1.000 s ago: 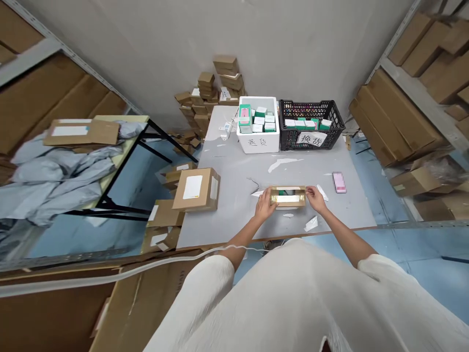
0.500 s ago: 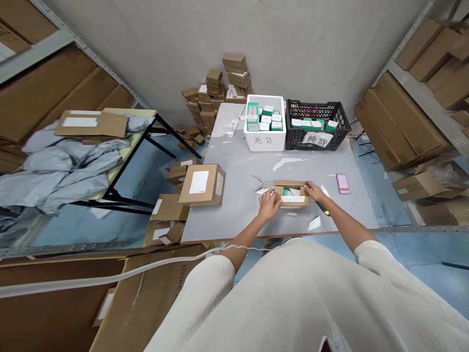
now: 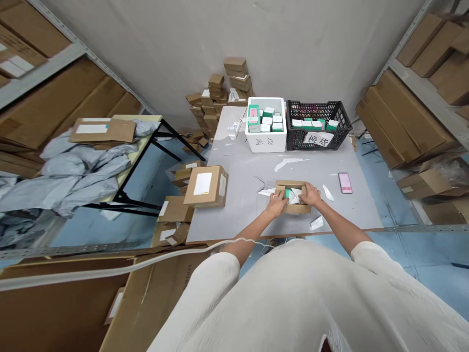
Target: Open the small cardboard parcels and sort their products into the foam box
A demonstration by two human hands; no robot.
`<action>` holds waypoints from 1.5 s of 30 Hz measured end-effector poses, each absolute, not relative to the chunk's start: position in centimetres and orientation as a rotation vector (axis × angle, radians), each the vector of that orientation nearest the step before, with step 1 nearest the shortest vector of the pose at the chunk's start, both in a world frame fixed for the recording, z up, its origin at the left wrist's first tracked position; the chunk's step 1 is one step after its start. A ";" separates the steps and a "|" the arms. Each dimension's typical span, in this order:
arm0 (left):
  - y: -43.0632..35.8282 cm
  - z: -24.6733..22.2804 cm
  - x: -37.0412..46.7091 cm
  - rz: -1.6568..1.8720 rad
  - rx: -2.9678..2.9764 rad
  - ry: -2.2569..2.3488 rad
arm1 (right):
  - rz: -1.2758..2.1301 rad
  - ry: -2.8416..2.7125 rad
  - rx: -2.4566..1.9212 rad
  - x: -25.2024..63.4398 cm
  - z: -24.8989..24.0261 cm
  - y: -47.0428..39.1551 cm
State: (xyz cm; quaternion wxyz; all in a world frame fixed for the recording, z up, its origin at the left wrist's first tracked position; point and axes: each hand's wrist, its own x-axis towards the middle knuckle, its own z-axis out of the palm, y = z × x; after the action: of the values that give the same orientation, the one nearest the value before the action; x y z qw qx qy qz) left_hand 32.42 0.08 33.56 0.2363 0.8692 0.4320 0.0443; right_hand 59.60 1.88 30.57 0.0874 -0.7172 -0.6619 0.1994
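A small open cardboard box (image 3: 291,185) lies on the grey table (image 3: 242,205) in front of me, with a green and white item (image 3: 292,194) showing inside. My left hand (image 3: 277,203) rests on the box's left side, fingers at the opening. My right hand (image 3: 310,194) presses on its right side, fingers reaching into the opening. Whether either hand grips the item inside is hidden.
A sealed brown box with a white label (image 3: 205,185) sits at the table's left edge. A white tub (image 3: 266,141) and a black crate (image 3: 318,141) of small boxes stand at the back. A pink item (image 3: 344,182) and paper scraps (image 3: 316,223) lie right of my hands.
Both hands moved from the box's outer ends to its top and opening. The flaps are now spread and the green and white item shows.
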 end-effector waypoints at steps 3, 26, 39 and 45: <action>0.7 33.3 33.5 0.003 2.442 1.046 | 0.605 -1.909 -2.226 58.8 30.7 1.5; 7.0 31.9 29.4 0.056 2.253 1.230 | 0.811 -1.447 -1.884 62.1 33.2 -1.5; 6.9 31.5 28.4 0.073 2.222 1.218 | 0.596 -1.469 -2.193 64.2 31.9 -3.1; 5.8 31.3 27.9 0.175 2.192 1.219 | 0.228 -1.997 -2.168 61.8 34.1 -1.2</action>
State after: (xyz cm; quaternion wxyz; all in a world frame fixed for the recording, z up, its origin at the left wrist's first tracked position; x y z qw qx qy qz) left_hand 27.88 5.78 31.32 0.3086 0.8292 0.4612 0.0662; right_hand 61.85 -1.16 34.12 0.0925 -0.7301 -0.6727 0.0768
